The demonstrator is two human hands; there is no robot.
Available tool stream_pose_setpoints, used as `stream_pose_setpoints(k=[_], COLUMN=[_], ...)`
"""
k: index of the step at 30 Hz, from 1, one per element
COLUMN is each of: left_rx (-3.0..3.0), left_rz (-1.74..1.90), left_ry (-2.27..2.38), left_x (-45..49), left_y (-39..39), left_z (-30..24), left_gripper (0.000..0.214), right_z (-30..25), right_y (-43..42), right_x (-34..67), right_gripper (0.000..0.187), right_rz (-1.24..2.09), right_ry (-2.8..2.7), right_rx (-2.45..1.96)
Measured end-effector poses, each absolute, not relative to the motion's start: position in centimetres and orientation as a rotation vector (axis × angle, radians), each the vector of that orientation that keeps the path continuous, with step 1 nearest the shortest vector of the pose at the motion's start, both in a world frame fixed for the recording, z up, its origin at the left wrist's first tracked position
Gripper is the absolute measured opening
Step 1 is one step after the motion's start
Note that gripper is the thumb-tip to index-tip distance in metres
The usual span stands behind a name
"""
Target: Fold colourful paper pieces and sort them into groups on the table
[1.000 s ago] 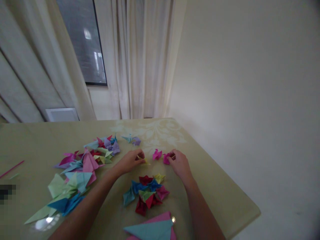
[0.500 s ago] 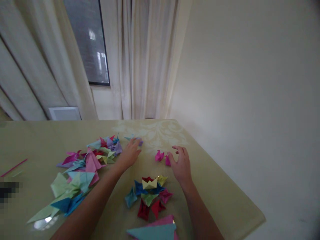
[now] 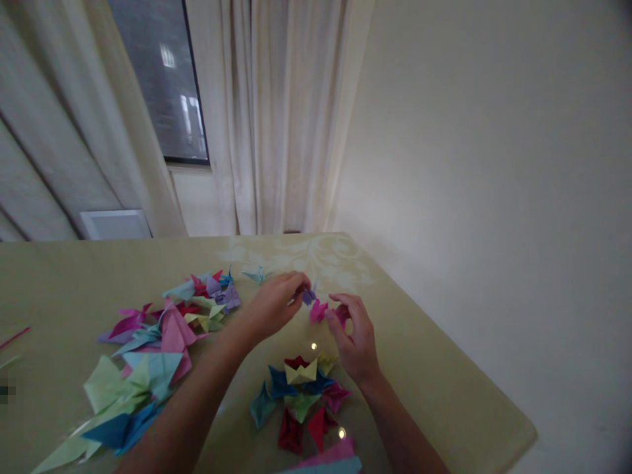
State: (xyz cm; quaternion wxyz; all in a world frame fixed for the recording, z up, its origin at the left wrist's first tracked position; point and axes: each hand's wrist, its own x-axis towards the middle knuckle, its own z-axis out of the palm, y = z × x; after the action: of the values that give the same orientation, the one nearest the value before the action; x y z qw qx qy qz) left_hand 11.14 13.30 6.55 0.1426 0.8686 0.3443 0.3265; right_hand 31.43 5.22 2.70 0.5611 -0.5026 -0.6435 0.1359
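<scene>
My left hand (image 3: pixel 286 296) is closed, pinching a small purple origami crane (image 3: pixel 309 296) at its fingertips. Just right of it, a bright pink origami figure (image 3: pixel 318 311) lies on the table. A second pink figure (image 3: pixel 342 315) is between the thumb and curled fingers of my right hand (image 3: pixel 356 339), partly hidden by them. Nearer to me sits a cluster of folded paper boats, among them a yellow boat (image 3: pixel 301 374), a green boat (image 3: pixel 301 405) and a red boat (image 3: pixel 290 431).
A long pile of origami cranes (image 3: pixel 175 329) in several colours spreads left of my left forearm. One light blue crane (image 3: pixel 257 275) lies apart behind my left hand. Pink and blue folded paper (image 3: pixel 333 457) is at the bottom edge. The wall (image 3: pixel 469 230) borders the table's right side.
My left hand has moved right from the far side of the pile, now carrying the purple crane beside the pink figures. My right hand's fingers have closed around one pink figure. The view has shifted slightly.
</scene>
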Motion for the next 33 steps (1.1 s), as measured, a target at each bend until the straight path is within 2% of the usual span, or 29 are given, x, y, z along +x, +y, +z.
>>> stream_pose_setpoints(k=[2,4,9,13,17,21,27,33], left_rx=[2.619,2.653,2.487,2.420,2.517,2.506,2.370,2.311], left_rz=[0.861,0.861,1.147,1.368,1.121,0.916,0.914,1.047], left_ry=[0.868,0.825,0.794,1.367,1.794,1.938,1.982,1.900], left_x=[12.7,14.0,14.0,11.4,9.0,8.5,8.8,8.0], left_y=[11.0,9.5,10.9,15.2,17.4,18.0,19.0,18.8], left_z=[8.2,9.1,7.1,1.7,-3.3,-4.9,-4.6,-4.6], left_gripper=[0.016,0.015,0.016,0.027,0.046,0.056,0.050,0.030], right_z=[2.9,2.9,2.6,1.8,1.4,1.4,0.6,-0.1], right_y=[5.1,5.2,6.4,7.6,8.4,8.4,8.7,9.4], right_x=[31.2,31.2,32.3,34.0,35.6,35.9,36.1,37.5], right_gripper=[0.034,0.031,0.028,0.036,0.038,0.037,0.044,0.044], right_rz=[0.500,0.639,0.731,0.576,0.481,0.502,0.452,0.457], right_ry=[-1.444,-1.393,-1.251,-1.043,-0.886,-0.854,-0.898,-0.932], right_rx=[-1.135,-1.070,-1.005,-1.075,-1.143,-1.138,-1.289,-1.377])
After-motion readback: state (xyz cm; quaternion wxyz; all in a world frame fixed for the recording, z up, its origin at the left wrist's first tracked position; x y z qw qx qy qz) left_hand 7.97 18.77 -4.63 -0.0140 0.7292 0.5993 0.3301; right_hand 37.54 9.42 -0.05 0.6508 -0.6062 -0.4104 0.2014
